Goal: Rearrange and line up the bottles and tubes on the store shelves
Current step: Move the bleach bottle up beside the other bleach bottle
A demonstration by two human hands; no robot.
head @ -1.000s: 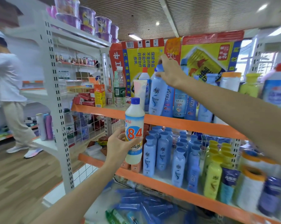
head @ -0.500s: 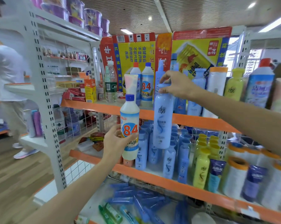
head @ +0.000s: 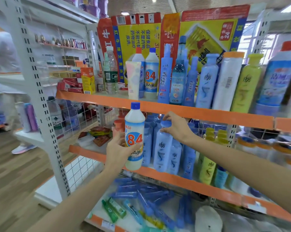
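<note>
My left hand (head: 118,150) grips a white "84" bottle (head: 134,136) with a blue cap, held upright in front of the middle shelf. My right hand (head: 175,127) holds the cap end of a light blue shampoo bottle (head: 162,153), which stands at the front of the middle shelf (head: 200,183) among several matching blue bottles. On the upper shelf (head: 191,111) stand another "84" bottle (head: 151,74), a pale tube (head: 133,80), tall blue bottles, and a yellow-green bottle (head: 247,82).
Yellow-green bottles (head: 207,168) stand right of the blue ones on the middle shelf. Blue and green tubes (head: 141,205) lie loose on the bottom shelf. A white shelf upright (head: 41,97) stands at left. A person in white (head: 2,64) is at the far left.
My right hand has carried the light blue shampoo bottle down from the upper shelf and set it among the blue bottles on the middle shelf. My left hand has kept the "84" bottle about where it was.
</note>
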